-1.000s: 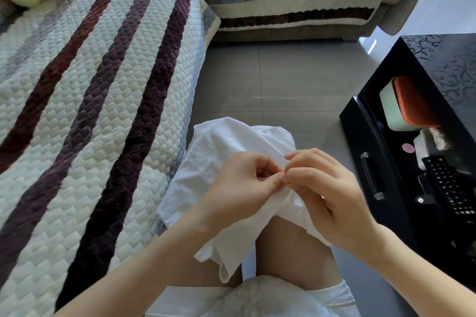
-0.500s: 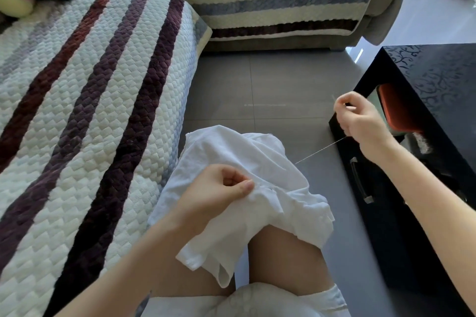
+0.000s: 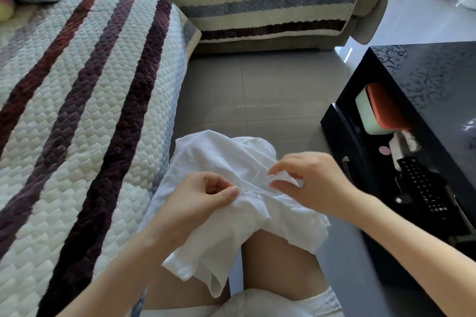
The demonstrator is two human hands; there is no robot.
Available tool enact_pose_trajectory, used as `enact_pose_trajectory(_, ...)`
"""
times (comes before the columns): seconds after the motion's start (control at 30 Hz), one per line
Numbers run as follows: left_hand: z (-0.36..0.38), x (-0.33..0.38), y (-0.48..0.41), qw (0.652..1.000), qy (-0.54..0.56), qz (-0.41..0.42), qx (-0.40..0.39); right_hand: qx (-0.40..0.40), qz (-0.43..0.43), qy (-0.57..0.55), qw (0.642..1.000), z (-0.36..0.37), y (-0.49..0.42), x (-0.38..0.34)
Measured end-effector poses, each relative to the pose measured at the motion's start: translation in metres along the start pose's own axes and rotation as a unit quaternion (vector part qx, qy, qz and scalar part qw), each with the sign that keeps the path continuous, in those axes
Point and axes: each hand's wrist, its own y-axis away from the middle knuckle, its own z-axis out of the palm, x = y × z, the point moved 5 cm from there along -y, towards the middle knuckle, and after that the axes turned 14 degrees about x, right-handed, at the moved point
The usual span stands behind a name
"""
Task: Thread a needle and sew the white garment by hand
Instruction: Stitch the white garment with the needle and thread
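Status: crumpled white cotton garment draped over knee | left hand pinches its fold | right hand, previously drawn away, back at garment, apparently pinching needle; thin white thread slack | next stitch judged imminent.

Both forearms rise from the frame's bottom edge. The left hand, fingers curled, pinches the white garment at centre. Just beside it, the right hand pinches a fold.

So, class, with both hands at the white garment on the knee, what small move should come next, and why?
Probably make the next stitch beside the left hand: it pinches a fold of the white garment, the right hand has its fingertips at the cloth, and slack thread loops between them.
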Motion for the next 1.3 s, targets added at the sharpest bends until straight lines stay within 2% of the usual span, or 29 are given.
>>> enact_pose_trajectory(0.1, 0.0, 0.001, 0.0, 1.0, 0.002, 0.002, 0.001, -0.005, -0.065, 0.048, 0.997, 0.017, 0.007, -0.006)
enact_pose_trajectory(0.17, 0.001, 0.002, 0.001, 1.0, 0.002, 0.005, -0.002, 0.008, -0.07, 0.038, 0.997, 0.017, 0.005, -0.007)
enact_pose_trajectory(0.2, 0.0, 0.003, 0.001, 1.0, -0.001, 0.007, -0.002, 0.012, -0.045, 0.009, 0.999, 0.013, 0.003, -0.009)
enact_pose_trajectory(0.27, 0.0, 0.002, 0.001, 1.0, -0.009, 0.01, 0.001, 0.006, 0.091, -0.135, 0.987, -0.005, -0.009, -0.014)
enact_pose_trajectory(0.33, -0.001, 0.001, 0.0, 1.0, -0.019, 0.007, 0.004, 0.009, 0.222, -0.325, 0.919, -0.031, -0.028, -0.017)
enact_pose_trajectory(0.4, 0.0, -0.001, -0.002, 1.0, -0.018, 0.0, 0.001, 0.047, 0.242, -0.461, 0.852, -0.07, -0.051, -0.019)
enact_pose_trajectory(0.43, 0.001, -0.001, -0.002, 1.0, -0.016, -0.004, 0.001, 0.061, 0.229, -0.542, 0.807, -0.089, -0.065, -0.018)
enact_pose_trajectory(0.47, 0.001, -0.001, -0.003, 1.0, -0.017, -0.007, 0.003, 0.075, 0.221, -0.625, 0.745, -0.106, -0.077, -0.013)
enact_pose_trajectory(0.5, 0.002, -0.001, -0.004, 1.0, -0.017, -0.009, 0.007, 0.096, 0.223, -0.704, 0.667, -0.117, -0.086, -0.003)
enact_pose_trajectory(0.53, 0.002, -0.001, -0.005, 1.0, -0.017, -0.011, 0.009, 0.145, 0.247, -0.749, 0.597, -0.124, -0.092, 0.017)
enact_pose_trajectory(0.57, 0.002, -0.001, -0.005, 1.0, -0.014, -0.013, 0.01, 0.215, 0.299, -0.752, 0.547, -0.125, -0.093, 0.046)
enact_pose_trajectory(0.6, 0.002, -0.002, -0.005, 1.0, -0.012, -0.014, 0.011, 0.297, 0.364, -0.699, 0.54, -0.12, -0.087, 0.077)
enact_pose_trajectory(0.63, 0.001, -0.002, -0.004, 1.0, -0.01, -0.014, 0.012, 0.364, 0.426, -0.609, 0.561, -0.111, -0.078, 0.106)
enact_pose_trajectory(0.7, 0.0, -0.002, -0.003, 1.0, -0.009, -0.011, 0.013, 0.395, 0.536, -0.379, 0.643, -0.091, -0.054, 0.145)
enact_pose_trajectory(0.73, 0.0, -0.001, -0.002, 1.0, -0.009, -0.008, 0.014, 0.353, 0.554, -0.243, 0.713, -0.081, -0.044, 0.156)
enact_pose_trajectory(0.77, -0.001, -0.001, -0.002, 1.0, -0.008, -0.006, 0.014, 0.265, 0.545, -0.094, 0.79, -0.07, -0.036, 0.163)
enact_pose_trajectory(0.8, -0.002, -0.001, -0.001, 1.0, -0.006, -0.005, 0.013, 0.151, 0.519, 0.055, 0.839, -0.058, -0.027, 0.167)
enact_pose_trajectory(0.83, -0.002, -0.001, -0.001, 1.0, -0.006, -0.003, 0.012, 0.056, 0.479, 0.191, 0.855, -0.049, -0.018, 0.165)
enact_pose_trajectory(0.87, -0.002, -0.001, -0.001, 1.0, -0.008, -0.002, 0.01, 0.01, 0.437, 0.282, 0.854, -0.044, -0.014, 0.158)
enact_pose_trajectory(0.9, -0.002, 0.0, -0.001, 1.0, -0.008, -0.001, 0.009, 0.012, 0.403, 0.317, 0.859, -0.043, -0.014, 0.146)
enact_pose_trajectory(0.93, -0.001, 0.0, -0.001, 1.0, -0.008, 0.001, 0.008, 0.037, 0.376, 0.302, 0.875, -0.041, -0.016, 0.132)
enact_pose_trajectory(1.0, -0.001, 0.001, -0.001, 1.0, -0.007, 0.003, 0.008, 0.111, 0.285, 0.169, 0.937, -0.037, -0.021, 0.096)
enact_pose_trajectory(1.03, -0.001, 0.001, -0.001, 1.0, -0.008, 0.006, 0.009, 0.119, 0.232, 0.084, 0.962, -0.033, -0.021, 0.076)
enact_pose_trajectory(1.1, 0.0, 0.002, -0.002, 1.0, -0.011, 0.011, 0.01, 0.065, 0.126, -0.034, 0.989, -0.019, -0.018, 0.035)
enact_pose_trajectory(1.2, 0.001, 0.003, -0.002, 1.0, -0.012, 0.014, 0.007, -0.024, -0.035, -0.004, 0.999, 0.006, -0.008, 0.006)
enact_pose_trajectory(1.3, 0.002, 0.004, -0.001, 1.0, -0.015, 0.021, 0.004, -0.034, -0.068, 0.009, 0.997, 0.018, -0.006, 0.004)
